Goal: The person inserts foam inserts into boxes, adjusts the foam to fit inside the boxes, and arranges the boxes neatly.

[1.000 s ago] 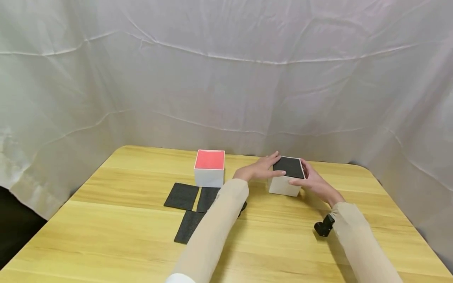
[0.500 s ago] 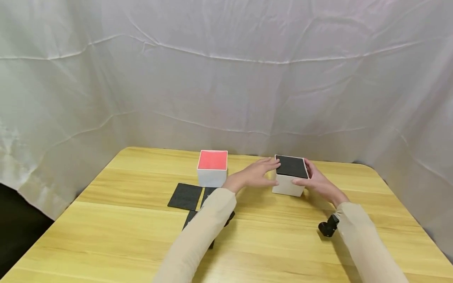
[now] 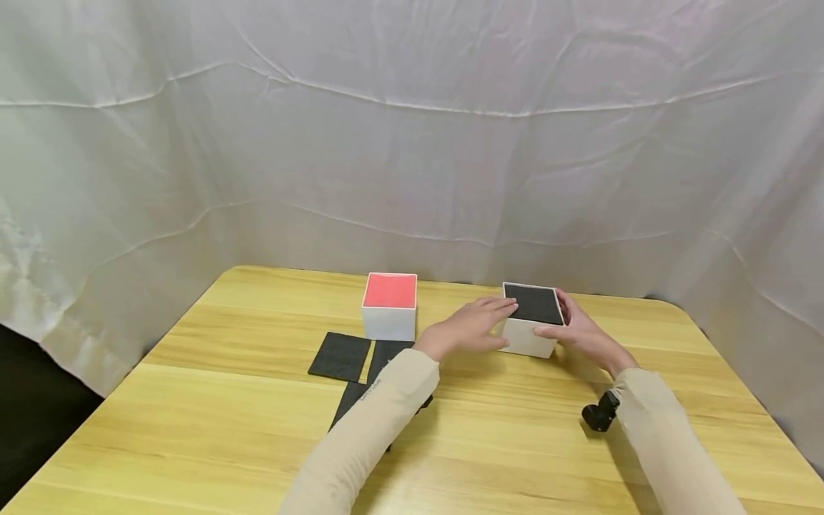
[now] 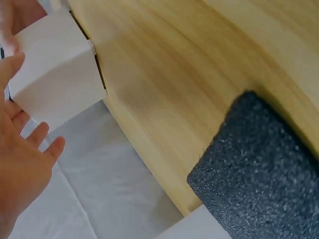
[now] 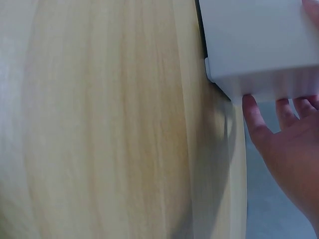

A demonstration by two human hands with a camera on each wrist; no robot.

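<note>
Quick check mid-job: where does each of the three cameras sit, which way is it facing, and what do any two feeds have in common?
Head: worn on the head, looking forward and down at the wooden table; shows both sleeves, the left hand and right hand on either side of the black-topped white box.
Left wrist: on the left wrist, facing the box's white side; left hand's fingers show.
Right wrist: on the right wrist, facing the box; right hand's fingers show.
Shared: all three see this box and the table.

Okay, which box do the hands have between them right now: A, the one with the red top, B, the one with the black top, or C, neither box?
B: both the left hand and right hand flank the black-topped box, while the red-topped box stands apart, untouched.
</note>
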